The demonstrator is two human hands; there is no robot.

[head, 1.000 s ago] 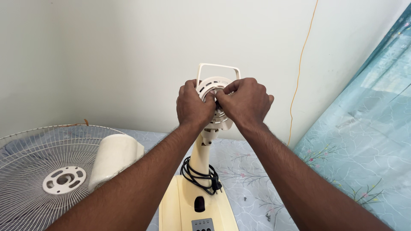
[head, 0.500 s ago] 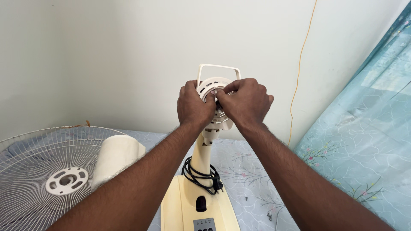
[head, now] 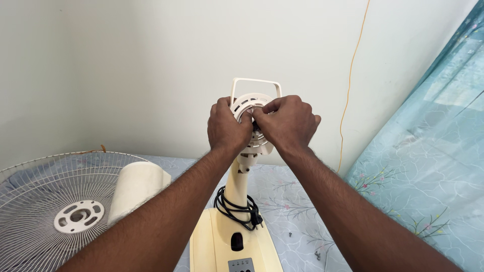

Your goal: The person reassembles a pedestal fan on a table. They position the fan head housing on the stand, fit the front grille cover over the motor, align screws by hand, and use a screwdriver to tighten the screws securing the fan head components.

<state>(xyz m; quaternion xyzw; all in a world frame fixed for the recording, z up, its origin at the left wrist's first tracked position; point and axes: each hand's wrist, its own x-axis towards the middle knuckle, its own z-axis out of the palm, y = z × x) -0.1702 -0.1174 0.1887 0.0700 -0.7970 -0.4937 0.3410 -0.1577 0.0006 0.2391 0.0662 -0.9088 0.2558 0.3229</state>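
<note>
A cream table fan [head: 241, 221] stands at lower centre of the frame with its guards and blade removed. Its motor head [head: 252, 123] sits at frame centre: a round, pale plastic face with slotted openings, topped by a rectangular carry handle [head: 254, 83]. A short neck joins it to a flat base carrying a dark knob and a grey button panel [head: 241, 264] at the bottom edge. A black power cord [head: 234, 207] is coiled round the foot of the neck, plug lying on the base.

The left hand [head: 227, 128] is curled against the left side of the motor head, fingers closed on its front. The right hand [head: 287, 123] covers the right side, fingertips pinched at the hub; what it pinches is hidden, possibly a small nut or the shaft.

A white wire fan guard [head: 55, 201] lies flat at lower left, reaching the frame edge, with a cream cone-shaped cover [head: 133, 186] just beside it. The motor head stands close to the pale wall [head: 126, 65]. A turquoise flowered curtain [head: 433, 166] fills the right side. Open patterned surface [head: 297, 201] lies between base and curtain, with small dark screws [head: 291, 234] on it. A thin yellow cord [head: 350, 80] hangs down the wall.
</note>
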